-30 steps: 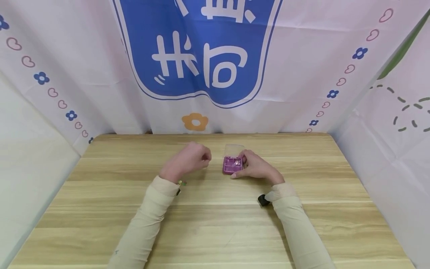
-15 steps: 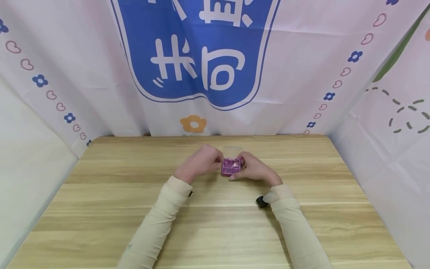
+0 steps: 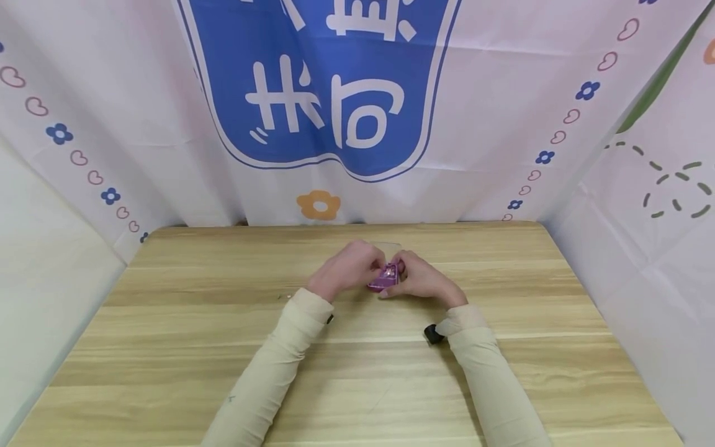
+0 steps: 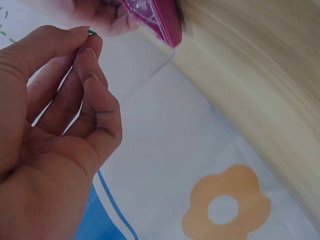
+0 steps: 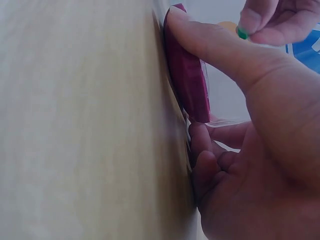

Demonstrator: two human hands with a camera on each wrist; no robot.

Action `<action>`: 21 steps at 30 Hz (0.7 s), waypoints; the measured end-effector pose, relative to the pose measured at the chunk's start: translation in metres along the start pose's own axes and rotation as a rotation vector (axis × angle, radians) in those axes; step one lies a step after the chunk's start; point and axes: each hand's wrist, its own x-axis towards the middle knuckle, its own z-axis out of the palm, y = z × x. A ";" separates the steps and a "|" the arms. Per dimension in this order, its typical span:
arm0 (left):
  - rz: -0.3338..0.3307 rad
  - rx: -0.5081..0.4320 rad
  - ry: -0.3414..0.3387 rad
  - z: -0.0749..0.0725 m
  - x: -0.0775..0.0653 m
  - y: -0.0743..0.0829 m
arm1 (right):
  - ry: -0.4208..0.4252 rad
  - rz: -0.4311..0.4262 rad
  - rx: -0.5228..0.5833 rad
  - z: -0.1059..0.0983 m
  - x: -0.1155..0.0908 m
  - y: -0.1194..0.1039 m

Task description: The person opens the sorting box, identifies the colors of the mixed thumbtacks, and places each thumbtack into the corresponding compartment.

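Observation:
A small purple compartment box (image 3: 382, 283) sits on the table, its clear lid (image 3: 393, 247) raised at the back. In its compartments lie small shiny items, too small to identify. My right hand (image 3: 426, 279) grips the box from the right, thumb (image 5: 200, 37) at the near side and other fingers behind. Above the box's left part is my left hand (image 3: 350, 268), hiding some of the compartments. Between its thumb and index finger it pinches a tiny green piece (image 5: 242, 33), which the left wrist view shows only as a sliver.
A few tiny bits (image 3: 288, 297) lie on the wooden table (image 3: 357, 385) left of the box, near the left sleeve. At the table's far edge hangs a white printed cloth (image 3: 491, 124). A black object (image 3: 432, 334) is at the right cuff.
My left hand has moved right, from beside the box to over its left part. My right hand keeps its hold on the box. The tiny bits by the left sleeve are now uncovered.

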 end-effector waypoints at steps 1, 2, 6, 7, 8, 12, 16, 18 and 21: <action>0.005 0.004 -0.003 0.002 0.002 0.000 | -0.001 -0.004 -0.003 0.000 0.000 0.000; 0.014 0.012 -0.003 0.004 0.003 0.000 | -0.002 -0.006 -0.002 0.000 0.000 0.000; 0.039 0.000 -0.006 0.013 0.009 0.000 | -0.003 -0.030 0.007 0.000 0.001 0.000; 0.042 -0.008 -0.011 0.015 0.010 0.000 | -0.002 -0.034 0.006 0.000 0.002 0.000; 0.047 -0.009 -0.010 0.016 0.011 0.000 | -0.002 -0.040 0.011 0.000 0.002 0.000; 0.057 -0.006 -0.012 0.021 0.014 -0.002 | -0.002 -0.045 0.014 0.000 0.002 0.000; 0.052 -0.006 -0.013 0.023 0.015 -0.002 | 0.001 -0.045 0.021 0.000 0.002 0.000; 0.038 -0.016 -0.018 0.024 0.016 -0.003 | 0.003 -0.043 0.021 0.000 0.002 -0.001; 0.017 -0.030 -0.027 0.025 0.017 -0.003 | 0.007 -0.045 0.015 -0.001 0.002 0.000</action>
